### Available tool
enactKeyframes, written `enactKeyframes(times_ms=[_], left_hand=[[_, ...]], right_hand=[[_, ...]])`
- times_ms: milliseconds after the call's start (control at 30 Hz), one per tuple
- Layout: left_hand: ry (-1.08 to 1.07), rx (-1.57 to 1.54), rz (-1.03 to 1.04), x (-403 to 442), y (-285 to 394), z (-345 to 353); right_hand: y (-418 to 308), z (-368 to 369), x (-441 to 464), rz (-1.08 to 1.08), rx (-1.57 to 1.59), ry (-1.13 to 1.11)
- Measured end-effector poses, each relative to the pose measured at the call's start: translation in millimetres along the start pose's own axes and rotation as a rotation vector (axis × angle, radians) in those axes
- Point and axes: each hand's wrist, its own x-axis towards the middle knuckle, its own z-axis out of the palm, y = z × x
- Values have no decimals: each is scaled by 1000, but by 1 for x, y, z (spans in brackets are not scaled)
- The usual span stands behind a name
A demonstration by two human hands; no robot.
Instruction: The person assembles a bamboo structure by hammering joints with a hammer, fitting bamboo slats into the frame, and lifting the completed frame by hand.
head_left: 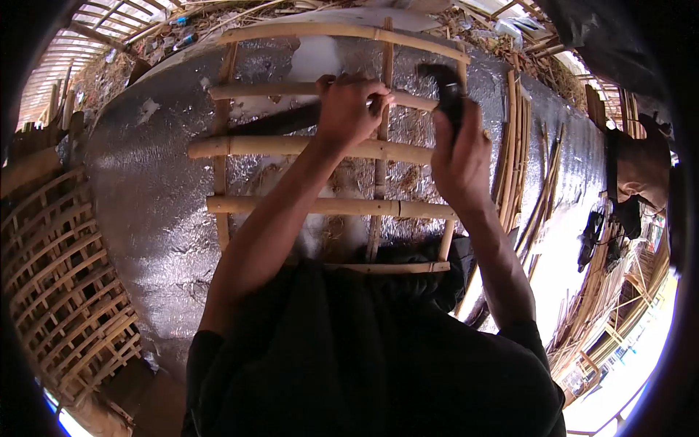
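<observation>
Surface: a crinkled silver sheet (160,240) covers the ground; clock positions are taken from the person. Its slick look suggests the work could slide under a blow.
Near rail: the closest bamboo rail (393,268), at 12 o'clock, lies against the dark clothing. Cause for care: a knee or a fold of cloth could shift the frame.
Frame: the bamboo frame (262,146) lies at 12 o'clock, rails across uprights. Dry poles may split if struck too hard or near an end.
Right hand: at 1 o'clock, the right hand (462,156) is wrapped around the hammer (451,95). A loosened grip could turn the head off line.
Left hand: at 12 o'clock, the left hand (349,109) has thumb and fingers drawn together at the second-farthest rail, beside the middle upright (380,182). Whether a nail is pinched there cannot be told. A glancing blow could catch the fingers.
Loose sticks: long sticks (513,138) lie between 1 and 2 o'clock, near the right forearm; a wide swing could snag them.
</observation>
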Motion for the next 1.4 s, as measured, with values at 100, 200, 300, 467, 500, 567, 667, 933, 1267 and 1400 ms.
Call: enactKeyframes(times_ms=[100, 200, 300, 467, 500, 567, 667, 933, 1267, 1400], left_hand=[[-35, 25, -20, 7, 8, -2], [-74, -21, -51, 11, 10, -7], [-117, -122, -61, 0, 0, -7], [-201, -94, -16, 7, 2, -23], [-184, -83, -12, 8, 2, -22], [-155, -60, -11, 5, 0, -19], [-92, 1, 65, -2, -11, -8], [-148, 180, 92, 0, -3, -21], [-208, 211, 51, 1, -5, -20], [-133, 184, 68, 6, -10, -21]], right_hand=[[4, 10, 1, 134, -152, -189], [17, 16, 2, 189, -15, -204], [0, 2, 1, 68, 80, -42], [21, 5, -9, 60, 97, -106], [24, 7, -11, 64, 93, -123], [25, 8, -9, 54, 90, -155], [-1, -12, 2, 167, 73, -177], [26, 18, -19, 38, -103, -216], [23, 8, -17, -116, -119, 157], [23, 12, -21, 128, -66, -100]])
